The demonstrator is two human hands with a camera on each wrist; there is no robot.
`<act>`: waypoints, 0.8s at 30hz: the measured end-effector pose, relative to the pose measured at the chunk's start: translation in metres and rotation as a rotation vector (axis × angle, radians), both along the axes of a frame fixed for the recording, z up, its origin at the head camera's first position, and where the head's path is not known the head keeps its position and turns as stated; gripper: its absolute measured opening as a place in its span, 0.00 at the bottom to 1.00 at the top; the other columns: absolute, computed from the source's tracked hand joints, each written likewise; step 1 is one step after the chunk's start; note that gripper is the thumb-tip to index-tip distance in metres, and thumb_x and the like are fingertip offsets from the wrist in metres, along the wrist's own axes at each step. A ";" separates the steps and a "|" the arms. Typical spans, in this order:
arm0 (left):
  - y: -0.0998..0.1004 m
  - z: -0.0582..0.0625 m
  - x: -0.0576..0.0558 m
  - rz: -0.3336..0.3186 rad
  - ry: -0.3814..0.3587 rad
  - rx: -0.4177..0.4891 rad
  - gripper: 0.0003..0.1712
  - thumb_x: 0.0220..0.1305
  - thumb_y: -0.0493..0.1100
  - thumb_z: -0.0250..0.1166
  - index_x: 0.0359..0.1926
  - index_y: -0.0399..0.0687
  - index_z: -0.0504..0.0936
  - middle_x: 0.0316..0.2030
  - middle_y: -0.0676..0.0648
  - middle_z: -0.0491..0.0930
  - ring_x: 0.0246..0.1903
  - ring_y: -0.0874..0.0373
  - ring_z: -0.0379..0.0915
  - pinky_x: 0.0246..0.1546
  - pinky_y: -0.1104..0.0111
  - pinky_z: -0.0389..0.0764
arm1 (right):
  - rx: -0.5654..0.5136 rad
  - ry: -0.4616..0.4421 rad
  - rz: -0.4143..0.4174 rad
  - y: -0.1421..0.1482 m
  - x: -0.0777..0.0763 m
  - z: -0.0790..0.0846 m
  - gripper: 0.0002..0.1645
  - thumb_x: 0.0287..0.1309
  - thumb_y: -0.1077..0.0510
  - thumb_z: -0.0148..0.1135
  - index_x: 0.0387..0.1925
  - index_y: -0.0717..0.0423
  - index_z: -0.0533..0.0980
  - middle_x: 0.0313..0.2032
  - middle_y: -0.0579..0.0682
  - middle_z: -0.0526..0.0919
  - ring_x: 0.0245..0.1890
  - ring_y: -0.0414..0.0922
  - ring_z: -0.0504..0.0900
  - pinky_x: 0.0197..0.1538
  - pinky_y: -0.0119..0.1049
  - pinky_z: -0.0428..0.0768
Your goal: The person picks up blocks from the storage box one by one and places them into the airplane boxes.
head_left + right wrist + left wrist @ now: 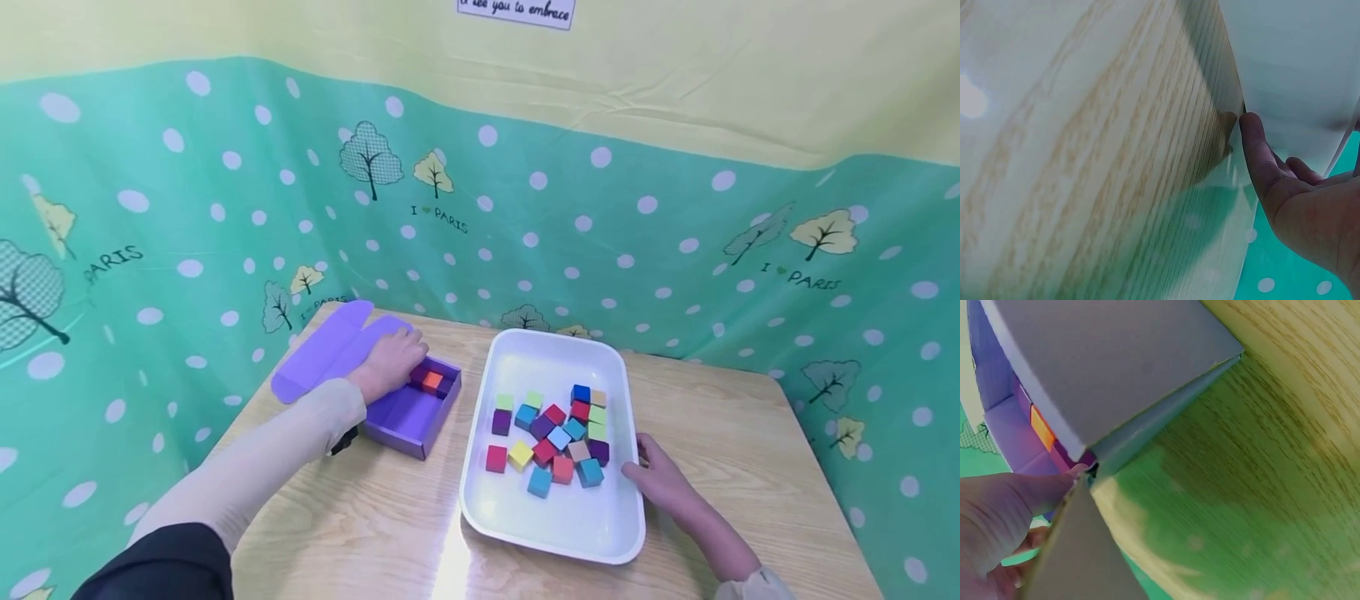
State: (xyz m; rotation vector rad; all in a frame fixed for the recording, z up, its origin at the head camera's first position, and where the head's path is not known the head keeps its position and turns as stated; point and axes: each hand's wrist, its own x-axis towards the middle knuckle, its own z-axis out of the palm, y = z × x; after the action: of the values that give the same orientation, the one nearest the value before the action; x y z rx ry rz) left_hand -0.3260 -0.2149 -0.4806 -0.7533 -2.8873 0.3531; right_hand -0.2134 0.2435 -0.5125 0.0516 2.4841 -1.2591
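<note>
My left hand reaches into the far left corner of an open purple box. A row of small cubes lies along the box's far wall, an orange cube between dark purple ones. In the left wrist view the thumb touches the box corner by a purple cube; the fingertips are hidden, so a grip cannot be made out. On the right, my right hand holds the long side of a white tray, thumb at the rim, other fingers against its outer wall.
Several loose cubes in red, teal, purple, green, yellow and blue lie in the tray, including a yellow cube. The box's lid lies folded back to the left. A wooden table stands against a green dotted cloth.
</note>
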 end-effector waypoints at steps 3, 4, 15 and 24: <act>0.002 0.003 0.001 0.008 -0.014 0.007 0.19 0.46 0.39 0.76 0.40 0.42 0.81 0.41 0.41 0.75 0.41 0.44 0.72 0.37 0.54 0.79 | 0.001 0.003 0.004 0.000 0.000 0.002 0.43 0.59 0.58 0.56 0.71 0.66 0.50 0.68 0.71 0.55 0.67 0.70 0.54 0.59 0.59 0.67; 0.003 0.004 0.001 0.013 -0.019 0.011 0.17 0.47 0.38 0.74 0.40 0.42 0.81 0.40 0.41 0.75 0.41 0.44 0.72 0.37 0.54 0.79 | -0.002 0.002 0.004 0.000 -0.001 0.002 0.43 0.59 0.58 0.56 0.71 0.66 0.49 0.68 0.71 0.55 0.67 0.70 0.55 0.59 0.59 0.67; 0.018 0.028 0.001 0.107 -0.146 0.006 0.09 0.48 0.38 0.72 0.32 0.44 0.80 0.29 0.44 0.77 0.30 0.49 0.75 0.28 0.56 0.79 | 0.001 0.011 0.003 0.000 0.001 -0.002 0.41 0.59 0.59 0.53 0.71 0.65 0.51 0.68 0.70 0.57 0.66 0.70 0.56 0.60 0.60 0.66; 0.062 0.076 0.006 0.154 -0.418 0.158 0.14 0.57 0.44 0.69 0.42 0.42 0.82 0.38 0.46 0.82 0.34 0.53 0.76 0.39 0.58 0.78 | 0.008 0.012 0.011 0.002 0.000 -0.002 0.41 0.60 0.58 0.54 0.70 0.65 0.51 0.68 0.70 0.57 0.66 0.70 0.56 0.60 0.60 0.67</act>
State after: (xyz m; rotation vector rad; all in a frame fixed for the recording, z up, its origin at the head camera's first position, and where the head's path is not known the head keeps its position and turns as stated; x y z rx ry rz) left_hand -0.3199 -0.1524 -0.4047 -0.6438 -3.3231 -0.0252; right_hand -0.2136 0.2452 -0.5141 0.0331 2.4963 -1.2484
